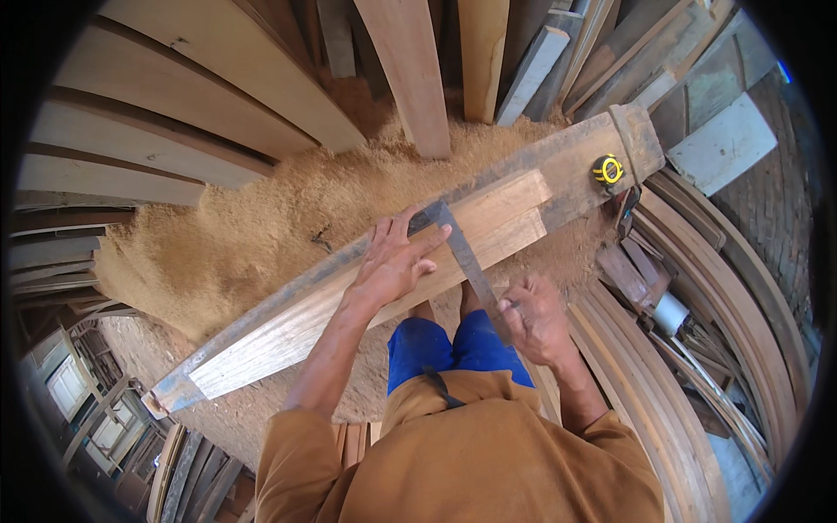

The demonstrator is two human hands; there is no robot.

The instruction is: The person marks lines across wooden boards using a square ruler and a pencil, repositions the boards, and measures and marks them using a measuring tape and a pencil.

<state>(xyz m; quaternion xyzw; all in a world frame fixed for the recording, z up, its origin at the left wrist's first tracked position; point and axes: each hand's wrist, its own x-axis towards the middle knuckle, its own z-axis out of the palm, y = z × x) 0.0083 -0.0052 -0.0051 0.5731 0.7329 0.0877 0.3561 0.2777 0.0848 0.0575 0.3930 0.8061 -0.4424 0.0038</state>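
Marking a plank with the square.
My left hand lies flat and open, pinning the steel square to the plank; my right hand is pinched shut on a pencil.

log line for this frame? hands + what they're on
left hand: flat on metal square over planks | right hand: holds pencil, at square's blade | tape measure: bench end

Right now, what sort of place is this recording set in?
Most likely a woodworking shop. Sawdust is heaped on the floor, planks lean all around, and the left hand presses a metal square onto boards on a bench.
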